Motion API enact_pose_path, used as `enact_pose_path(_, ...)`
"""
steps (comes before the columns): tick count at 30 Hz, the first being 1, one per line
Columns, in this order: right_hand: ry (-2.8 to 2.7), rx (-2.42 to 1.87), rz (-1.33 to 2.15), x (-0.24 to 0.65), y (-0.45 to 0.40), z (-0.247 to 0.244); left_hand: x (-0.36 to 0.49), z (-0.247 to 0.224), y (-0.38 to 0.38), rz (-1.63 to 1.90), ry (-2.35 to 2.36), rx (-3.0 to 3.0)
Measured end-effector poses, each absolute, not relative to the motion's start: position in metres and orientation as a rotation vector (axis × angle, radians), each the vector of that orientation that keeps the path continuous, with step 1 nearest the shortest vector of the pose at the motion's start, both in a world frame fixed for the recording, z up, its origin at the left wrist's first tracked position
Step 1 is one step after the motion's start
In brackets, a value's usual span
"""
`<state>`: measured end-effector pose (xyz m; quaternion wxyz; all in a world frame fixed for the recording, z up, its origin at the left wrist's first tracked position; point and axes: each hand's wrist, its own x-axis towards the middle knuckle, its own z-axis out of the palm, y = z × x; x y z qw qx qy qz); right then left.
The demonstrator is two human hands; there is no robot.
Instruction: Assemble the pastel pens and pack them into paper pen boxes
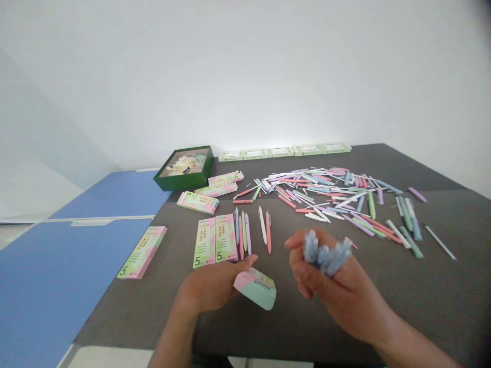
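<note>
My left hand (215, 286) is closed around a pink and green carton (256, 289), its end tilted toward me. A bunch of pale blue pens (326, 255) sticks out of my closed right hand (330, 286); motion blurs their ends. Just beyond my left hand, two flat cartons marked 5 (215, 240) lie side by side. Against them rests a row of blue, pink, green and purple pens (242, 232). A white pen (263, 225) and a red pen (268, 232) lie a little to the right, between my hands and the far pile.
A wide heap of loose pastel pens (318, 189) spreads across the dark table (291, 332). More cartons (197, 202) lie at the left, one (141, 253) near the edge. Behind are a green box (184, 181) with packets inside and a row of pale boxes (281, 152).
</note>
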<state>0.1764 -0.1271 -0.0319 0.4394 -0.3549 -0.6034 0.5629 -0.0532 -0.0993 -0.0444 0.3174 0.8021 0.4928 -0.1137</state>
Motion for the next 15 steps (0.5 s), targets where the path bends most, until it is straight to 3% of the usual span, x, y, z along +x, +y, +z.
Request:
enact_pose_path(4, -2.003, -1.122, 1.069, 0.163, -0.151, -0.044, -0.055, -0.053, -0.097, -0.315, 1.234, 2.183)
enact_pose_path(8, -2.169, -1.208, 0.838, 0.158, -0.144, -0.056, -0.054, -0.048, -0.097, -0.324, 1.242, 2.206)
enact_pose_path(15, -2.082, -1.141, 0.897, 0.177, -0.104, -0.061, -0.037, -0.022, -0.092, -0.35, 1.228, 2.2)
